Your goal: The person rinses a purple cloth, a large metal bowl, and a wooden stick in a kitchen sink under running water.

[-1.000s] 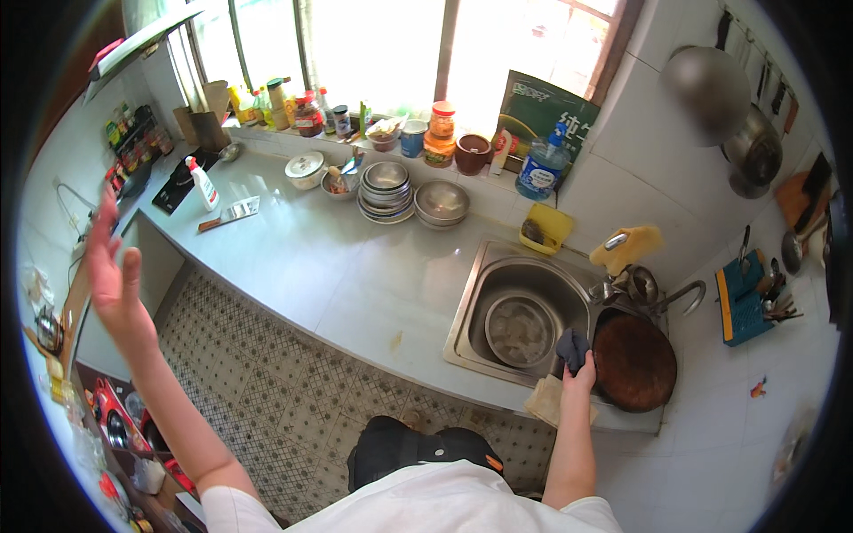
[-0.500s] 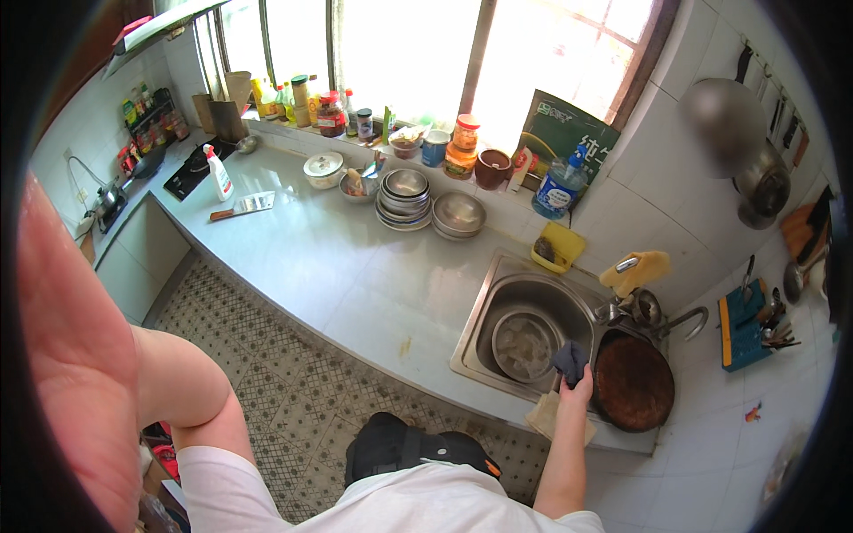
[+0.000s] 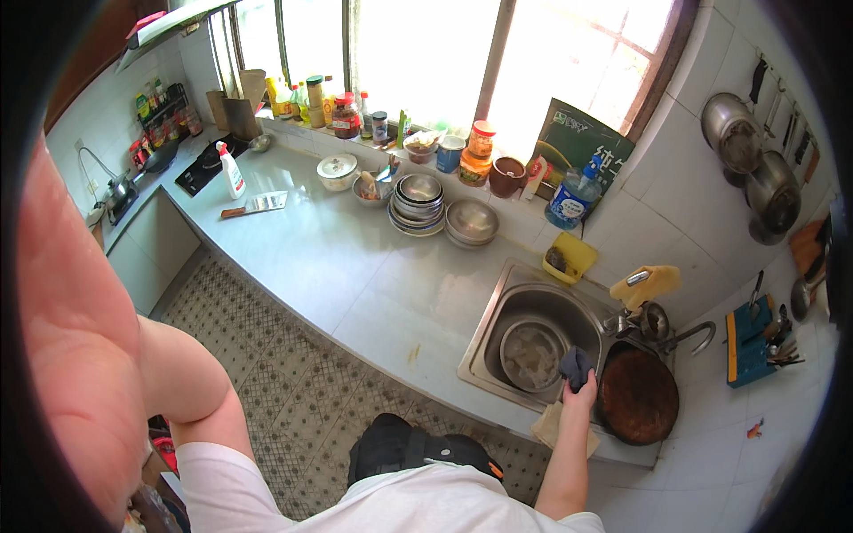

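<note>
My right hand (image 3: 580, 392) grips a bunched dark grey cloth (image 3: 576, 367) at the sink's right front corner. Below and left of it, a metal basin (image 3: 531, 355) sits in the steel sink (image 3: 477, 348); what looks like water is in the basin. A beige cloth (image 3: 549, 425) hangs over the counter's front edge, partly behind my right forearm. Raised close to the camera, my left hand (image 3: 75, 346) fills the left side with its palm showing. Its fingers run out of the picture, so what they do is hidden.
A large round brown-black pan (image 3: 638, 393) stands right of the sink, beside the tap (image 3: 693, 336). Stacked metal bowls (image 3: 418, 204), a cleaver (image 3: 258, 204) and a spray bottle (image 3: 230, 171) occupy the counter (image 3: 355, 293). Jars line the windowsill.
The whole view has shifted slightly, moving the counter and sink a little right and down in the picture. The right hand still holds the dark cloth by the sink.
</note>
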The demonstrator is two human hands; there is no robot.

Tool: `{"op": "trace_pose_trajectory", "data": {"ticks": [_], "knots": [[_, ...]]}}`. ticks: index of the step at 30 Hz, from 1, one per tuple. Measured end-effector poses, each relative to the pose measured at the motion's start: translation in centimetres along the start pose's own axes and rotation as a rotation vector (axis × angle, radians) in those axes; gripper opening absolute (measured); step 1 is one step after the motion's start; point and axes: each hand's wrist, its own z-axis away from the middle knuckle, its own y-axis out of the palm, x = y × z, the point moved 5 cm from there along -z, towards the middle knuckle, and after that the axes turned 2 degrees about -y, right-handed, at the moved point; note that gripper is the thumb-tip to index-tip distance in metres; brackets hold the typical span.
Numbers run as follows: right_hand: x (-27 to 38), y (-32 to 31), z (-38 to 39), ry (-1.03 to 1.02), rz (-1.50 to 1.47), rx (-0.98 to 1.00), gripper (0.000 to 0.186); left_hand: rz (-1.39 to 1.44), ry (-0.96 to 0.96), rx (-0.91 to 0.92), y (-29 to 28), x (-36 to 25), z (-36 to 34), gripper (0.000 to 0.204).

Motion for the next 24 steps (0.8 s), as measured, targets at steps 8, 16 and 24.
{"op": "trace_pose_trajectory", "data": {"ticks": [8,16,24], "knots": [[-0.6,0.6,-0.5,0.04,0.022,-0.023,0.034,-0.003,-0.012,0.006,0.1,0.5,-0.3,0.046],[-0.9,0.1,-0.5,0.049,0.046,-0.03,0.035,-0.004,-0.012,0.013,0.3,0.6,-0.5,0.038],[-1.1,-0.7,-1.3,0.047,0.033,-0.033,0.032,0.0,-0.012,0.012,0.9,0.8,-0.6,0.03]]}}
